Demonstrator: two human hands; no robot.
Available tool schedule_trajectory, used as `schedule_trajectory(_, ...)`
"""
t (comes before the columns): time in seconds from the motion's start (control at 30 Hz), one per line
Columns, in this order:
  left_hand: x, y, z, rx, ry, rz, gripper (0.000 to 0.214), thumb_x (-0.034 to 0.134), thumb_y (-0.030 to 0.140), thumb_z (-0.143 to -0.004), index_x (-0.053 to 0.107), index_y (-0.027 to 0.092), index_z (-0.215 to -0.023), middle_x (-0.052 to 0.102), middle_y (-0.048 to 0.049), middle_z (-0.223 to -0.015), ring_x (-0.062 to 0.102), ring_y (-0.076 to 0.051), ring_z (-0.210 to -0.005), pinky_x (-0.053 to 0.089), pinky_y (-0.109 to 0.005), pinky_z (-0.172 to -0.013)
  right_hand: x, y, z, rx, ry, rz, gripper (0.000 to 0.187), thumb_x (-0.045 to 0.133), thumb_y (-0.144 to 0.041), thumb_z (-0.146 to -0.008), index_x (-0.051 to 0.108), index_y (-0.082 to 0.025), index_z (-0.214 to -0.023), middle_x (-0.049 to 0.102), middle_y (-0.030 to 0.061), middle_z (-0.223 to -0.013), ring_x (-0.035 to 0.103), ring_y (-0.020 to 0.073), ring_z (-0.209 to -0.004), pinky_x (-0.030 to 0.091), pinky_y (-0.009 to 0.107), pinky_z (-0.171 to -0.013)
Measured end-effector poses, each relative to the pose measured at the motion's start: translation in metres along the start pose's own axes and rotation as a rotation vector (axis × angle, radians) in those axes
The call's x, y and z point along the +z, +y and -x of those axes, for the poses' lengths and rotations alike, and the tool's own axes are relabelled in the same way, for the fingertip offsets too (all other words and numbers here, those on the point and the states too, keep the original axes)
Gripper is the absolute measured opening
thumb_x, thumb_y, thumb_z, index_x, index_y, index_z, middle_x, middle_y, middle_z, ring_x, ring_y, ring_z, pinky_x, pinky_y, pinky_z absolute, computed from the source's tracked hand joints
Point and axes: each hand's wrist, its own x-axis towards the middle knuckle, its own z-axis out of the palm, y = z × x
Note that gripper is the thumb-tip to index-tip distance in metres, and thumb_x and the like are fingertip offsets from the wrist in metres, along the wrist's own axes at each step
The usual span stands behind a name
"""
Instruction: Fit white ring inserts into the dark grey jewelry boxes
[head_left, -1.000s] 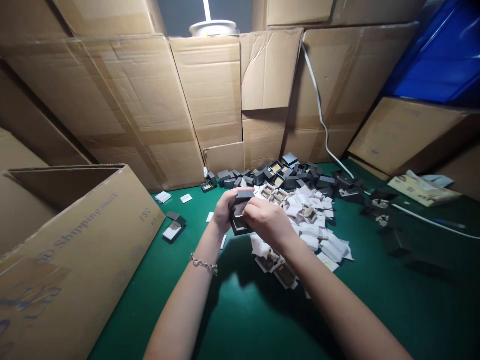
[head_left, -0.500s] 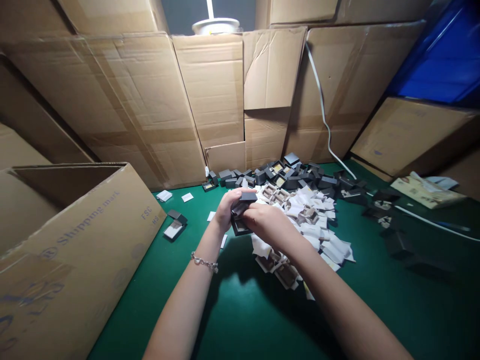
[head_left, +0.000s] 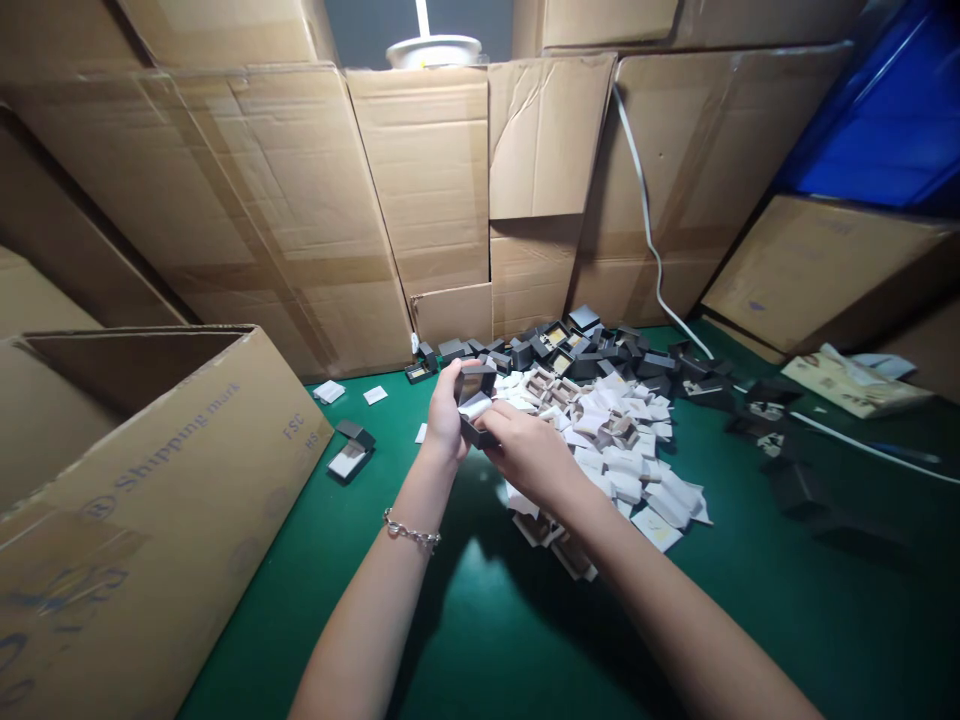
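Observation:
My left hand [head_left: 445,415] is wrapped round a small black gift box [head_left: 477,381] from the left side. Its lid is raised, and a white piece [head_left: 474,405] shows inside. At the near right edge of the box, my right hand [head_left: 525,445] has its fingers closed on it, touching the white piece; the fingertips are partly hidden. Just right of both hands lies a heap of white papers and beige inserts [head_left: 622,462]. Another black box [head_left: 351,451] stands open at the left with a white pad in it.
Several black boxes [head_left: 592,362] are piled along the back of the green table [head_left: 480,620]. A large open carton [head_left: 187,480] stands at the left. Cardboard cartons [head_left: 420,170] wall off the back, and a white cable [head_left: 646,220] runs down to the table. Small white cards [head_left: 328,391] lie back left.
The box in my left hand has turned and tilted, so its open inside with the white piece now shows. My right hand has drawn slightly lower, to the box's near edge.

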Motion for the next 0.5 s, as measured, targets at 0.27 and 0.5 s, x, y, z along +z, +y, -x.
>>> schedule_trajectory(0.27,-0.003,0.001,0.003,-0.062,-0.163,-0.138,0.035,0.051,0.049,-0.079,0.052,0.021,-0.101,0.058,0.0000,-0.076,0.052,-0.008,-0.058,0.044,-0.019,-0.057,0.011,0.018,-0.005,-0.016,0.252,0.130,0.013,0.050,-0.007,-0.078,0.061,-0.013,-0.082,0.058,0.0063,-0.087,0.054,0.0182,-0.077,0.036,0.028,-0.062)
schedule_trajectory(0.5,-0.004,-0.013,0.001,-0.152,-0.202,-0.264,0.026,0.065,0.025,-0.066,0.051,0.019,-0.088,0.057,0.0004,-0.082,0.055,-0.008,-0.070,0.045,-0.016,-0.057,0.002,0.026,-0.007,0.078,0.042,-0.103,0.031,0.049,-0.003,-0.078,0.059,-0.005,-0.108,0.054,0.0133,-0.109,0.051,0.0217,-0.101,0.043,0.033,-0.089)
